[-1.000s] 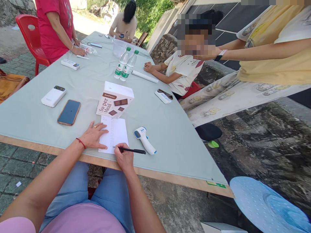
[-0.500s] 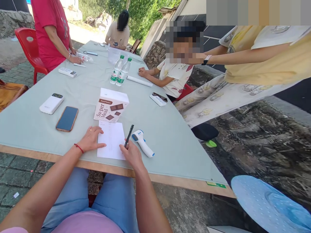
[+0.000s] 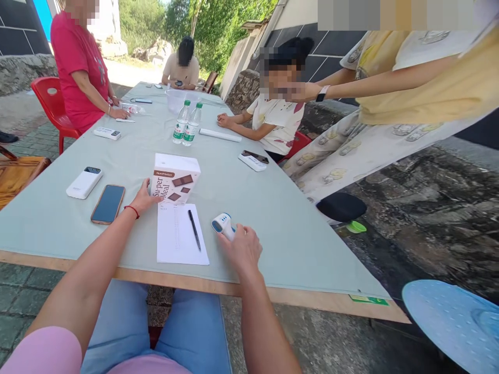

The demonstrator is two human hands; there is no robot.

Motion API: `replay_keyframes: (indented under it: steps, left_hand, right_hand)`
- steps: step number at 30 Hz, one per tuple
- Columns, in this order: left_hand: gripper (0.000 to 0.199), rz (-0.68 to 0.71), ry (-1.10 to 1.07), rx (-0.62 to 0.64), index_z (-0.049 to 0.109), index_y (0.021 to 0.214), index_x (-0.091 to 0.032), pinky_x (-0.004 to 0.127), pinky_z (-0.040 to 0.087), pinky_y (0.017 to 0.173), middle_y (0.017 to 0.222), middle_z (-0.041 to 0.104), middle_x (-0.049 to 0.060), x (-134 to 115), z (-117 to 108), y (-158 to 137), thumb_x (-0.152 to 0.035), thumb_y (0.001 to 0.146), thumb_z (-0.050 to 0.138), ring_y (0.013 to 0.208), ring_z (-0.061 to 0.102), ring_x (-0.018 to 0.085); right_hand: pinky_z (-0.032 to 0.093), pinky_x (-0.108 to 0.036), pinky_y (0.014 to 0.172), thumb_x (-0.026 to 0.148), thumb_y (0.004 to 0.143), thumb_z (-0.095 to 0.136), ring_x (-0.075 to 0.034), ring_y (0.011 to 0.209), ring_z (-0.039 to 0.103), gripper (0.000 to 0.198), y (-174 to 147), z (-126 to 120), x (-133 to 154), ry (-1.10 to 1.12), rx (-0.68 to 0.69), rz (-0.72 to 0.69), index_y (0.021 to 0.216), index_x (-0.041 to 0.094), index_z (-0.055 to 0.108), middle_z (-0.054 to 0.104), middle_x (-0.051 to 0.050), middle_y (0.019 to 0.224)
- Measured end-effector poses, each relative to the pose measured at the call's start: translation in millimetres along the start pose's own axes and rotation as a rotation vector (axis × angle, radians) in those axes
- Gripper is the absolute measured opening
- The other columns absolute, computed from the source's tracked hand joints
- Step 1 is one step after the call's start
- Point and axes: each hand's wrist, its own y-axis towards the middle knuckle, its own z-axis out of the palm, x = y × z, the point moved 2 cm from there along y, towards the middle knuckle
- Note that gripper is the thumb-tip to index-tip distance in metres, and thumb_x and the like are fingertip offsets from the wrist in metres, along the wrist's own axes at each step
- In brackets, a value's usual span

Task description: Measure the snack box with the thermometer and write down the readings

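My left hand (image 3: 144, 198) is at the lower left corner of a white Su·per Meal box (image 3: 177, 179), its thumb across the front and fingers along the side. A printed sheet of paper (image 3: 177, 244) lies flat just before the box. On the sheet rests a black pen (image 3: 194, 230), out of my hands. My right hand (image 3: 244, 249) is wrapped round the handle of a white and blue infrared thermometer (image 3: 223, 224), its head pointing away to the left. The handle is mostly hidden by my fingers.
A phone (image 3: 108, 204) and a white power bank (image 3: 84, 182) lie left. Two water bottles (image 3: 186, 124) stand beyond the box, near a white roll (image 3: 220, 135). Several people are around the table, one seated (image 3: 278, 122) at the right. A blue hat (image 3: 448, 317) is lower right.
The pen has left my right hand and lies on the paper. My right hand has moved right onto the thermometer. My left hand has shifted from the paper to the box.
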Motion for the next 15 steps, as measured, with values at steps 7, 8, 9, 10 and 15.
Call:
replay_keyframes:
  steps: [7,8,9,10,15]
  left_hand:
    - [0.073,-0.04,0.069,0.035,0.06,0.114,-0.02,0.051,0.046,0.104,0.121,0.065,0.011,-6,4,2,-0.03,0.049,0.093,0.115,0.06,0.031]
    - [0.072,-0.039,0.053,0.012,0.059,0.113,-0.02,0.05,0.047,0.104,0.121,0.065,0.011,-9,4,0,-0.032,0.05,0.093,0.114,0.06,0.03]
    - [0.072,-0.041,0.028,-0.023,0.059,0.112,-0.02,0.049,0.047,0.103,0.12,0.065,0.011,-12,3,-3,-0.034,0.051,0.092,0.113,0.061,0.029]
    - [0.072,-0.045,-0.006,-0.067,0.058,0.112,-0.019,0.048,0.047,0.103,0.12,0.065,0.01,-14,2,-5,-0.036,0.051,0.092,0.113,0.061,0.028]
    - [0.073,-0.127,-0.344,-0.208,0.057,0.106,-0.019,0.045,0.05,0.098,0.117,0.068,0.01,-22,-1,-30,-0.044,0.048,0.095,0.107,0.065,0.026]
  right_hand:
    - [0.044,-0.035,0.078,0.041,0.092,0.053,-0.03,0.102,0.062,0.039,7,6,-11,0.052,0.199,0.021,0.118,0.015,0.063,0.066,-0.016,0.11]
    - [0.043,-0.035,0.075,0.042,0.09,0.053,-0.029,0.097,0.062,0.037,5,6,-11,0.131,0.184,0.053,0.113,0.016,0.065,0.067,-0.014,0.105]
    - [0.043,-0.034,0.073,0.043,0.087,0.053,-0.028,0.092,0.061,0.036,3,6,-10,0.244,0.156,0.08,0.109,0.016,0.066,0.068,-0.012,0.099]
    - [0.043,-0.033,0.072,0.046,0.084,0.055,-0.027,0.088,0.06,0.037,-1,4,-8,0.385,0.116,0.098,0.105,0.017,0.066,0.068,-0.01,0.095]
    - [0.04,-0.03,0.062,0.06,0.069,0.064,-0.018,0.066,0.05,0.042,-31,-16,25,1.155,-0.05,0.123,0.083,0.02,0.06,0.057,0.001,0.068]
